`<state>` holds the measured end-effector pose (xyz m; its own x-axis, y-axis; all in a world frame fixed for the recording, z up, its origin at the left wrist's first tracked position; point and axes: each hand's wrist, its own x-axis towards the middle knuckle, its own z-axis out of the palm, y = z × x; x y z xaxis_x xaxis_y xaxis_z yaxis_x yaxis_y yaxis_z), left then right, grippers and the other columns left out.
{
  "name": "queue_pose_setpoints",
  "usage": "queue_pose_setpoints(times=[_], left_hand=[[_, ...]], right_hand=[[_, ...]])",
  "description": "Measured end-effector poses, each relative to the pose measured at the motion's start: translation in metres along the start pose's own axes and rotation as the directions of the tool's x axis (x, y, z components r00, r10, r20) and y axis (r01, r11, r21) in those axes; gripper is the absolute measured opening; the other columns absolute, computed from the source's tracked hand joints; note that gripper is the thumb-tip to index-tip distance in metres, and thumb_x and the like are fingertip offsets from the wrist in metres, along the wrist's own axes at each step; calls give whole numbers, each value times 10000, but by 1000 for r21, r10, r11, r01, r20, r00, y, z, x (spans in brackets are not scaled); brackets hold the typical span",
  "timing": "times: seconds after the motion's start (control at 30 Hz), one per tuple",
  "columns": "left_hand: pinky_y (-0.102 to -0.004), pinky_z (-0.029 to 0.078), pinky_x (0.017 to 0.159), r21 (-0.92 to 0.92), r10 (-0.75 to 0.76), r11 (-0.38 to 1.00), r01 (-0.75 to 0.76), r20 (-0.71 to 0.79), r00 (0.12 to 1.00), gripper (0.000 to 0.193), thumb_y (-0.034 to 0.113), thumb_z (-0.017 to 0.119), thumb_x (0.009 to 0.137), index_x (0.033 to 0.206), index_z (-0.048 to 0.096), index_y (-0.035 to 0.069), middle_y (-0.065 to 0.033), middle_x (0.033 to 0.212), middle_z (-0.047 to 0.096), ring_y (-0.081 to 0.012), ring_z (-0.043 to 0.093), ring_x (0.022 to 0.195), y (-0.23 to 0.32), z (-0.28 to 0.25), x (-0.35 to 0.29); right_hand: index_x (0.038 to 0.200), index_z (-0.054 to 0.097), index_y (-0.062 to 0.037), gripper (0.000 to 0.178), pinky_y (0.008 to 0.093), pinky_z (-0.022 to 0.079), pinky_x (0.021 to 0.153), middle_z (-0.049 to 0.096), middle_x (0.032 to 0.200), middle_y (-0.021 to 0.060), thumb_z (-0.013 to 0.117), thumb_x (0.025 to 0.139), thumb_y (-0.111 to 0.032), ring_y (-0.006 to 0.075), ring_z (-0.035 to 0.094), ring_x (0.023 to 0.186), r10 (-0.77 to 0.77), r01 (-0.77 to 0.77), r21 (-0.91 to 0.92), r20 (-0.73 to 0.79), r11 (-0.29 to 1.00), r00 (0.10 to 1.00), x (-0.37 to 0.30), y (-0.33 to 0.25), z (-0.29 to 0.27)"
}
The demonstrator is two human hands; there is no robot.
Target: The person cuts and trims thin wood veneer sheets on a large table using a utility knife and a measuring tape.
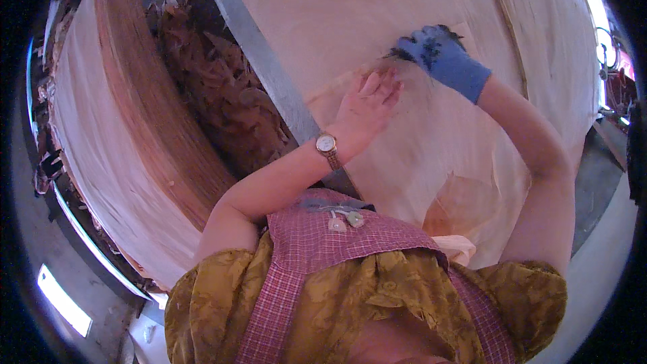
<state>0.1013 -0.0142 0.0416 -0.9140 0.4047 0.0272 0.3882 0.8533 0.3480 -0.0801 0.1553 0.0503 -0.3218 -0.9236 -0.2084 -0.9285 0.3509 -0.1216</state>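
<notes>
A broad sheet of pale wood veneer (303, 20) lies before me on a work surface. Bare and wearing a wristwatch (326, 143), my left hand (369, 109) lies on the veneer near its left side, fingers stretched out and holding nothing. Farther right, my right hand (439, 58) wears a blue work glove with dark stained patches. Its fingers are curled down against the veneer; whatever they hold, if anything, is hidden under the glove. Between the hands runs the faint edge of a thinner veneer piece (350, 84).
A grey metal strip (259, 67) borders the work surface on the left. Beyond it lie brown veneer scraps (219, 94) in a gap, then a thick stack of veneer sheets (128, 148). A darker veneer patch (458, 205) lies near my body. A long split (509, 20) runs down the right.
</notes>
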Motion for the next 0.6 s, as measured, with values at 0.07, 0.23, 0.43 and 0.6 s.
queue_pose_setpoints(times=[0.07, 0.23, 0.43, 0.6], left_hand=[[-496, 270, 1133, 51, -14, 999, 12, 52, 999, 624, 263, 638, 782, 1359, 477, 91, -112, 1459, 437, -316, 379, 1352, 2, -1, 2], [-517, 269, 1120, 27, 73, 997, -70, -123, 990, 512, 156, 561, 835, 1340, 508, 88, -135, 1464, 427, -345, 363, 1368, 0, 27, 22], [-528, 292, 1096, 27, 96, 995, -96, 9, 995, 486, 110, 537, 852, 1337, 514, 80, -163, 1438, 447, -381, 370, 1357, 1, 2, 27], [-535, 329, 1052, 116, 128, 985, -127, -2, 992, 508, 193, 583, 844, 1334, 514, 77, -171, 1429, 446, -371, 392, 1332, -1, 11, 25]], right_hand=[[1127, 579, -145, 227, 406, 464, 817, 628, 950, 83, 532, 910, -191, 273, 605, 889, 52, -52, -16, 31, 999, 998, -9, 4, 4], [1152, 584, -138, 255, 407, 471, 810, 631, 953, 86, 530, 907, -188, 278, 608, 882, 71, -69, -86, 15, 994, 997, -12, 3, 8], [1108, 587, -146, 209, 413, 486, 765, 644, 920, 98, 530, 926, -231, 287, 623, 851, 135, -136, -19, -55, 990, 989, -47, 26, 17], [1041, 578, -138, 164, 431, 491, 736, 651, 887, 119, 508, 960, -263, 298, 631, 827, 277, -278, -41, -27, 960, 961, -52, 10, 25]])
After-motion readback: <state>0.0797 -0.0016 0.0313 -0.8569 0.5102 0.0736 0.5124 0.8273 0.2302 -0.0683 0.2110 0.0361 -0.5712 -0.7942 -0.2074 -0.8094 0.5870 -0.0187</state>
